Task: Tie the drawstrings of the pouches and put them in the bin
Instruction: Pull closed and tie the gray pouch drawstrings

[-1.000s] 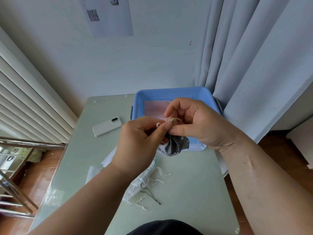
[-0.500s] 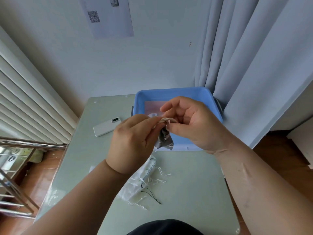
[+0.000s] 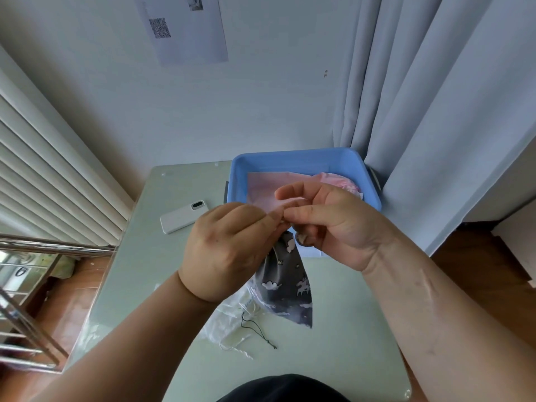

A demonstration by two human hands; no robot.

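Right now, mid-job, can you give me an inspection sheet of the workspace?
Surface: pale green table, glossy.
Job's things: grey pouch hanging from both hands; pink pouches in the blue bin; pale pouches with loose drawstrings heaped on the table.
Clutter: white phone left of the bin.
Grips: left hand and right hand both pinch the grey pouch's top.
Cables: nothing seen.
Surroundings: curtain on the right, white slats on the left, printed sheet on the wall.
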